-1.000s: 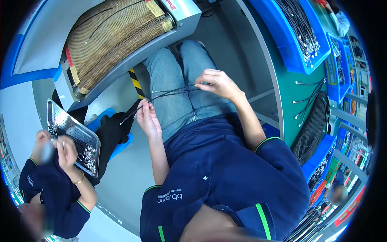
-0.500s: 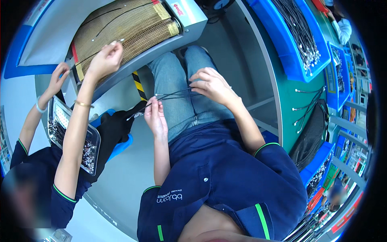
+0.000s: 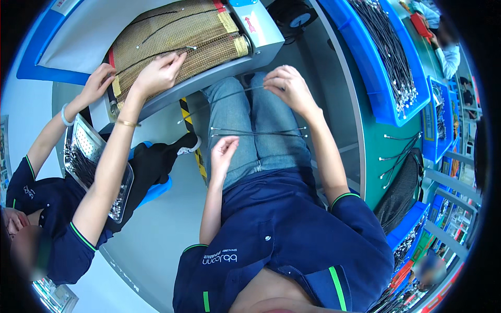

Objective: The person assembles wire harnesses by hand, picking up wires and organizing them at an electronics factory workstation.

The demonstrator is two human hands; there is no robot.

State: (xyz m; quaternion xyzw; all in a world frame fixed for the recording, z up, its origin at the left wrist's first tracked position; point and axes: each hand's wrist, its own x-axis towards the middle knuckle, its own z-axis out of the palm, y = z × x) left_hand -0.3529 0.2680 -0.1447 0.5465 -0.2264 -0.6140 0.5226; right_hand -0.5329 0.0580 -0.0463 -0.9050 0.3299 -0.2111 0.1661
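Observation:
Raised over my jeans, my right hand [image 3: 288, 89] pinches one end of a thin black cable [image 3: 222, 97]. The cable stretches left past my knee, its far end blurred by motion. Across my thighs lie a few short black cables [image 3: 261, 134] with small white connectors at both ends. My left hand [image 3: 223, 156] is just below their left part, thumb and fingertips pressed together. No cable shows between those fingers, though the fingertips are close to the lowest cable.
A co-worker's hands [image 3: 160, 75] reach over a mesh conveyor belt [image 3: 203, 23] carrying black cables. A clear tray [image 3: 125, 195] of connectors rests on that person's lap. On my right, a green bench [image 3: 373, 151] holds a blue bin [image 3: 396, 117] of cables, loose cables [image 3: 402, 146] and a black mesh bag [image 3: 399, 195].
The bundle between my hands is now parted: some cables lie across my thighs, one stays in my right hand, which has moved up. My left hand has moved down and right.

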